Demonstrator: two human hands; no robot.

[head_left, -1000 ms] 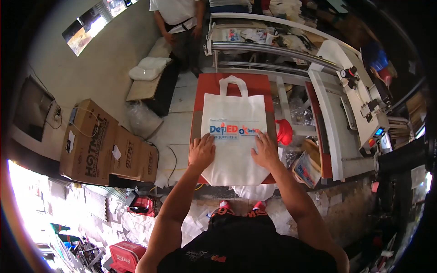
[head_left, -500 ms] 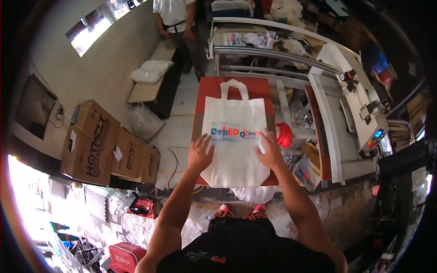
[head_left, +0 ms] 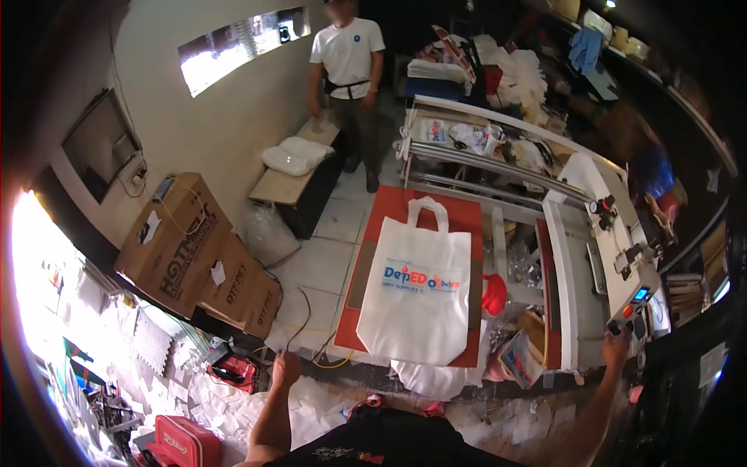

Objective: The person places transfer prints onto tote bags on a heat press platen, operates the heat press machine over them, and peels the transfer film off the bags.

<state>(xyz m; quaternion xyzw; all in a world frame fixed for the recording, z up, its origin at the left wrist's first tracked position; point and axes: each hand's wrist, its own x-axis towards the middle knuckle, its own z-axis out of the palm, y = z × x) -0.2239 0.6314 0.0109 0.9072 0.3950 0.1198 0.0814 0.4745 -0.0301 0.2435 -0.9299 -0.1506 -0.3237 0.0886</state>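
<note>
A white tote bag (head_left: 416,319) with looped handles lies flat on the red press bed (head_left: 350,333). Blue and orange print (head_left: 420,279) crosses its middle. My left hand (head_left: 286,370) is away from the bag, low on the left by the bench's front edge, near a dark cord. Its fingers look curled, and anything inside them is hidden. Out to the right, my right hand (head_left: 615,349) reaches the black controls (head_left: 620,330) at the front corner of the heat press (head_left: 603,268). Its fingertips blend into those dark parts, so their grip is unclear.
A person in a white shirt (head_left: 348,58) stands at the back beside a low bench (head_left: 299,183). Cardboard boxes (head_left: 175,249) stand on the left. A red object (head_left: 493,295) sits right of the bag. Scattered paper (head_left: 241,412) covers the floor.
Both hands have left the bag and spread apart, the left outward to the left, the right to the press controls. The bag stays on the red bed. My view has tilted up.
</note>
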